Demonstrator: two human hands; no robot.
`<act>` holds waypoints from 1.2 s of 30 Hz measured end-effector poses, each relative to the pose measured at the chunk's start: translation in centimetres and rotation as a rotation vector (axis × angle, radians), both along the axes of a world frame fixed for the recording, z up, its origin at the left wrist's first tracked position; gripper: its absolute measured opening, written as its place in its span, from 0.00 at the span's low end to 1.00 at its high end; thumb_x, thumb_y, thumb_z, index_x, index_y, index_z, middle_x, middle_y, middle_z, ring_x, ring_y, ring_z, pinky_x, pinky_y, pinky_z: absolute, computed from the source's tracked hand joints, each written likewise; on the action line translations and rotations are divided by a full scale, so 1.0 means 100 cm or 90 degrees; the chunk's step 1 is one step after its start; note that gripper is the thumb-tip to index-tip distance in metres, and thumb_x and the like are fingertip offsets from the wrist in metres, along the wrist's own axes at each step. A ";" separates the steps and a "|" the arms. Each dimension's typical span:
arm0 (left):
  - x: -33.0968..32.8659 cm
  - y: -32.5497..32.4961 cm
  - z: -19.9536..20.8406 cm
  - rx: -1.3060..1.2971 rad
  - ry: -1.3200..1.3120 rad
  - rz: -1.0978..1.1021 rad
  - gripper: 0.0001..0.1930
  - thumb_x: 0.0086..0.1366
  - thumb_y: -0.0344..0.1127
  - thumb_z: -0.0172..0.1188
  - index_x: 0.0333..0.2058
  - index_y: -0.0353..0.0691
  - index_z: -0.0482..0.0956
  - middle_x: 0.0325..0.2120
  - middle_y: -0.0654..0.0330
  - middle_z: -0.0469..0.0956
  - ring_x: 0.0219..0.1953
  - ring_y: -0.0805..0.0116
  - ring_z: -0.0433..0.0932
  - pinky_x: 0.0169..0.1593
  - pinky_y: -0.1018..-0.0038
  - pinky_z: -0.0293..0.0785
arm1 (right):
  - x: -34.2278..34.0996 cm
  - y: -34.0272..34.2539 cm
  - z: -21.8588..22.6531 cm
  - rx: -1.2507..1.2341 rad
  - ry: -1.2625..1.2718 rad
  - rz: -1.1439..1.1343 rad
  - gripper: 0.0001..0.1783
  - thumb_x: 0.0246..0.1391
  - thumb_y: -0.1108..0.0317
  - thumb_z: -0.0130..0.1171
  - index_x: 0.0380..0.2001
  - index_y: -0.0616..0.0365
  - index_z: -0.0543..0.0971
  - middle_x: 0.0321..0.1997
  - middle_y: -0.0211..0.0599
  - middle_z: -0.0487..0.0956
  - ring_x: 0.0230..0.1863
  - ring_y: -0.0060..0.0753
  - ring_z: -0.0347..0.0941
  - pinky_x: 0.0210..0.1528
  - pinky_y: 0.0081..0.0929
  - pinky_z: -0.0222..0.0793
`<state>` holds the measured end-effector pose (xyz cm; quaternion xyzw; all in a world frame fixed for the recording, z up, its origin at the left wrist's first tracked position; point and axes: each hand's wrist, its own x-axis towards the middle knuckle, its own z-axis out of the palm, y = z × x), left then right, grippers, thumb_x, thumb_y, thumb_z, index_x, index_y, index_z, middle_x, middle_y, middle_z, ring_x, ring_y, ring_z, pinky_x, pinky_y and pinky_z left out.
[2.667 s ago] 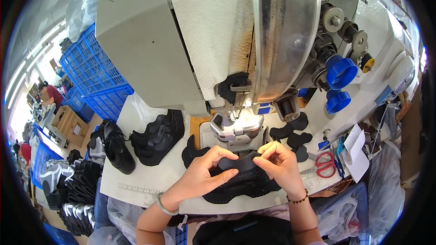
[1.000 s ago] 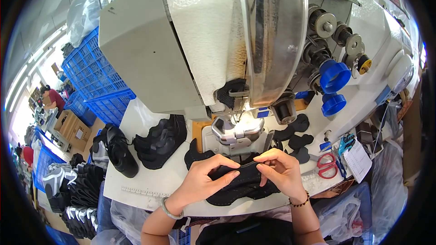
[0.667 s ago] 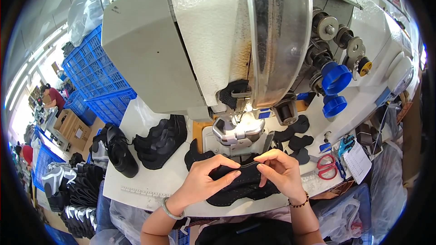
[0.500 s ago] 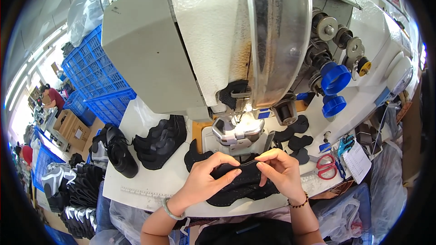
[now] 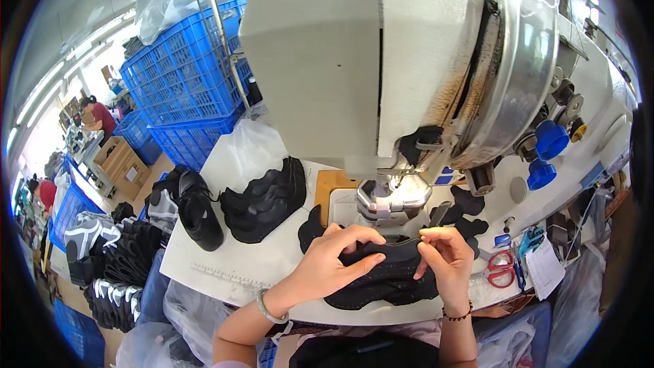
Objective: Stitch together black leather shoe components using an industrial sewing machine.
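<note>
Close to the table's front edge, both hands work on a dark shoe piece (image 5: pixel 396 253) with a curved upper edge. My left hand (image 5: pixel 334 259) grips its left end, index finger over the top and thumb below. At the right end, my right hand (image 5: pixel 446 255) pinches the edge between thumb and fingertips. Several black shoe pieces (image 5: pixel 381 293) lie beneath my hands. Just beyond is the sewing machine's lit metal work head (image 5: pixel 394 199). A thin dark blade-like part (image 5: pixel 440 214) sticks up past my right fingers.
The sewing machine body (image 5: pixel 313 61) looms over the table (image 5: pixel 225 259). On the left are a stack of black shoe parts (image 5: pixel 266 201) and a black shoe (image 5: pixel 199 211). Red-handled scissors (image 5: pixel 501 269) lie right. Blue crates (image 5: pixel 180 68) stand behind; a co-worker (image 5: pixel 102 119) sits far left.
The view has swung left, so the machine and table appear further right. Both hands remain on the shoe piece; the right fingertips have shifted slightly along its edge, away from the left hand.
</note>
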<state>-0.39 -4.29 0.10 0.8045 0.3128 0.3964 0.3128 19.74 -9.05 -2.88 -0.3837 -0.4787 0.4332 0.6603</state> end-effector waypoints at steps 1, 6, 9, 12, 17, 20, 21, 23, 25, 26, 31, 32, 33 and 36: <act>-0.001 0.000 0.000 0.001 -0.001 0.004 0.15 0.50 0.30 0.69 0.38 0.41 0.78 0.24 0.67 0.71 0.24 0.77 0.61 0.28 0.81 0.59 | 0.002 0.001 -0.003 0.018 -0.029 0.013 0.09 0.53 0.82 0.53 0.39 0.68 0.76 0.31 0.34 0.72 0.22 0.17 0.71 0.21 0.14 0.71; -0.003 0.003 -0.003 -0.019 -0.028 -0.009 0.13 0.52 0.30 0.68 0.37 0.40 0.78 0.23 0.68 0.71 0.21 0.80 0.59 0.26 0.83 0.56 | -0.001 0.002 0.000 0.020 -0.030 0.015 0.09 0.52 0.83 0.53 0.38 0.69 0.76 0.32 0.35 0.72 0.22 0.18 0.71 0.22 0.14 0.72; -0.002 0.005 -0.001 -0.058 -0.032 -0.025 0.12 0.52 0.29 0.67 0.36 0.40 0.77 0.24 0.69 0.70 0.21 0.81 0.58 0.25 0.83 0.55 | 0.000 0.001 0.001 0.019 -0.028 0.016 0.09 0.52 0.83 0.53 0.38 0.68 0.76 0.31 0.34 0.72 0.23 0.18 0.71 0.22 0.14 0.72; -0.004 0.005 -0.002 -0.078 -0.050 -0.023 0.12 0.52 0.28 0.67 0.36 0.40 0.77 0.24 0.69 0.69 0.22 0.82 0.58 0.25 0.84 0.54 | -0.001 0.002 0.003 0.029 -0.031 0.026 0.09 0.52 0.83 0.54 0.38 0.68 0.76 0.32 0.34 0.72 0.25 0.17 0.71 0.24 0.14 0.73; -0.010 0.009 0.002 -0.088 0.046 -0.025 0.13 0.51 0.28 0.68 0.35 0.40 0.76 0.30 0.68 0.74 0.25 0.79 0.65 0.31 0.82 0.63 | -0.003 0.004 0.001 0.067 -0.071 0.038 0.15 0.51 0.83 0.56 0.43 0.65 0.71 0.34 0.34 0.71 0.30 0.16 0.70 0.27 0.15 0.75; -0.001 0.010 0.017 -0.057 0.074 -0.062 0.12 0.52 0.31 0.67 0.35 0.39 0.77 0.28 0.65 0.75 0.26 0.76 0.68 0.32 0.80 0.65 | -0.001 0.005 0.001 0.111 -0.081 0.015 0.16 0.51 0.82 0.56 0.44 0.63 0.67 0.34 0.35 0.73 0.30 0.17 0.71 0.27 0.16 0.75; 0.002 0.012 0.020 -0.052 0.073 -0.064 0.12 0.52 0.31 0.67 0.35 0.39 0.77 0.28 0.65 0.75 0.26 0.76 0.68 0.32 0.80 0.65 | -0.001 0.005 0.003 0.115 -0.082 0.012 0.16 0.51 0.82 0.56 0.44 0.63 0.67 0.34 0.35 0.73 0.30 0.17 0.71 0.27 0.16 0.75; 0.007 0.014 0.025 0.032 0.125 -0.085 0.08 0.54 0.33 0.66 0.33 0.39 0.78 0.26 0.63 0.76 0.26 0.73 0.70 0.31 0.79 0.67 | -0.003 0.004 0.009 0.102 -0.149 0.029 0.17 0.51 0.81 0.57 0.42 0.61 0.64 0.33 0.36 0.74 0.30 0.17 0.73 0.27 0.16 0.75; 0.009 0.016 0.021 0.018 0.111 -0.058 0.07 0.55 0.34 0.65 0.31 0.39 0.79 0.25 0.63 0.75 0.26 0.73 0.71 0.31 0.79 0.67 | -0.003 0.010 0.011 0.114 -0.172 0.024 0.17 0.51 0.81 0.57 0.42 0.61 0.64 0.33 0.36 0.74 0.29 0.17 0.73 0.26 0.16 0.75; 0.010 0.018 0.020 -0.001 0.098 -0.034 0.06 0.56 0.34 0.64 0.30 0.39 0.79 0.23 0.62 0.75 0.26 0.73 0.71 0.31 0.78 0.67 | -0.003 0.013 0.013 0.120 -0.193 0.017 0.16 0.52 0.80 0.58 0.42 0.61 0.64 0.33 0.35 0.75 0.29 0.17 0.73 0.26 0.16 0.74; 0.009 0.022 0.008 -0.163 -0.039 0.054 0.08 0.59 0.31 0.61 0.31 0.31 0.78 0.23 0.67 0.77 0.26 0.85 0.69 0.31 0.85 0.67 | 0.005 0.023 0.016 0.205 -0.341 -0.108 0.20 0.45 0.83 0.57 0.44 0.57 0.75 0.39 0.37 0.74 0.35 0.28 0.75 0.35 0.20 0.73; 0.007 0.023 0.005 -0.158 -0.041 0.059 0.08 0.59 0.31 0.61 0.31 0.31 0.78 0.23 0.67 0.77 0.26 0.85 0.69 0.31 0.85 0.67 | 0.009 0.024 0.017 0.212 -0.341 -0.105 0.20 0.45 0.83 0.57 0.44 0.57 0.75 0.39 0.37 0.74 0.35 0.28 0.75 0.35 0.20 0.73; 0.004 0.024 0.002 -0.178 -0.077 0.057 0.09 0.60 0.33 0.61 0.31 0.31 0.78 0.21 0.67 0.76 0.24 0.85 0.68 0.28 0.85 0.64 | 0.013 0.025 0.019 0.325 -0.499 -0.149 0.22 0.42 0.82 0.58 0.44 0.56 0.75 0.42 0.36 0.73 0.38 0.29 0.74 0.38 0.25 0.72; 0.003 0.025 -0.001 -0.220 -0.114 0.062 0.10 0.62 0.36 0.60 0.31 0.32 0.78 0.20 0.69 0.74 0.23 0.86 0.66 0.26 0.86 0.60 | 0.018 0.032 0.015 0.455 -0.692 -0.161 0.27 0.36 0.76 0.60 0.46 0.49 0.76 0.48 0.30 0.73 0.45 0.30 0.69 0.48 0.31 0.66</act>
